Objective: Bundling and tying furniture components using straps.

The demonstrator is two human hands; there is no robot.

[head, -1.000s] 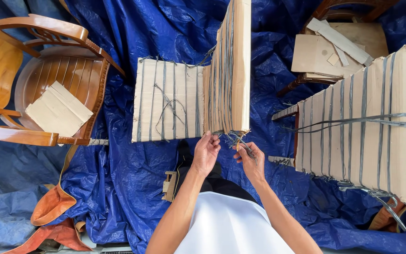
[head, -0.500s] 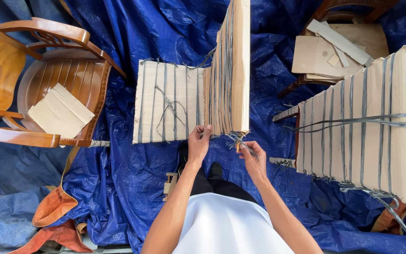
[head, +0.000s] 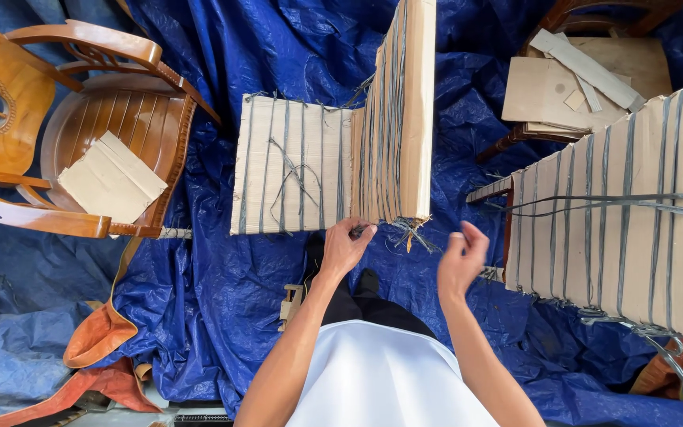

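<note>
Head view, looking straight down: at the far left of the frame stands a wooden armchair (head: 81, 126) with curved arms, and on its slatted seat lies a folded piece of pale cardboard (head: 112, 175). Below it, at the lower left, an orange strap (head: 96, 348) trails over the blue tarpaulin (head: 199, 300) that covers the ground across the whole picture.

At the centre a flat bundle of pale boards (head: 290, 175), bound with grey strapping, lies on the tarpaulin. Touching its right edge, a second bundle (head: 401, 111) stands on edge and runs up to the top of the frame. At its near end a tuft of loose grey strap ends (head: 413, 233) sticks out.

The left hand (head: 345, 249) is at the near corner where the two bundles meet, its fingers pinched closed on a small dark piece that I cannot make out. The right hand (head: 462, 257) hovers just right of the strap ends, fingers loosely curled and apart, holding nothing that shows.

At the upper right a second chair (head: 586, 71) carries cardboard offcuts. Beneath it, at the right edge, a large strapped stack (head: 626, 213) fills the frame.
</note>
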